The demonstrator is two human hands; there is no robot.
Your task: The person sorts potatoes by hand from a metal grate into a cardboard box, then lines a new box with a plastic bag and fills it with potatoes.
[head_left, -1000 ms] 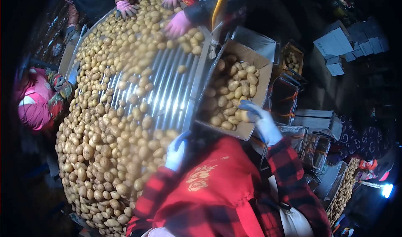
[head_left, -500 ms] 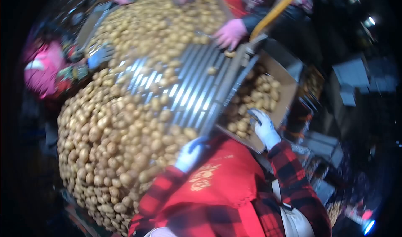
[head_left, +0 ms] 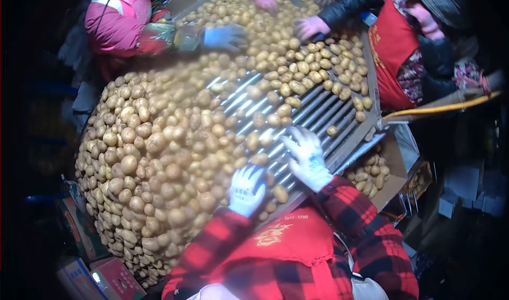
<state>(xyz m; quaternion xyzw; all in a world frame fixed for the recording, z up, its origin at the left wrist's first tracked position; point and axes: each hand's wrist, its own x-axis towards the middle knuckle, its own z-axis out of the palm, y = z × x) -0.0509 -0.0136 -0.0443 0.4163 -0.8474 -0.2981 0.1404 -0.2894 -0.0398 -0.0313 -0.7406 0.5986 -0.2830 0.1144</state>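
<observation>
A large heap of potatoes (head_left: 135, 164) slopes down onto a grating of metal bars (head_left: 331, 111). My left hand (head_left: 246, 190), in a white and blue glove, lies with fingers stretched out at the near edge of the heap, touching or just above the potatoes. My right hand (head_left: 308, 159), gloved the same way, is over the near part of the bars. Its fingers are apart and reach left toward a few loose potatoes, and I see nothing held in it. A single potato (head_left: 280, 194) rests between my hands.
A cardboard box (head_left: 396, 186) holding potatoes stands below the grating's right end. Co-workers' gloved hands, one blue (head_left: 225, 38) and one pink (head_left: 312, 28) among them, are over the far potatoes. A yellow bar (head_left: 442, 106) sticks out at right. Printed cartons (head_left: 116, 279) stand lower left.
My right hand has left the cardboard box and moved onto the bars. My left hand stays near the close edge, its fingers now pointing up. The view has turned, and co-workers' hands have shifted.
</observation>
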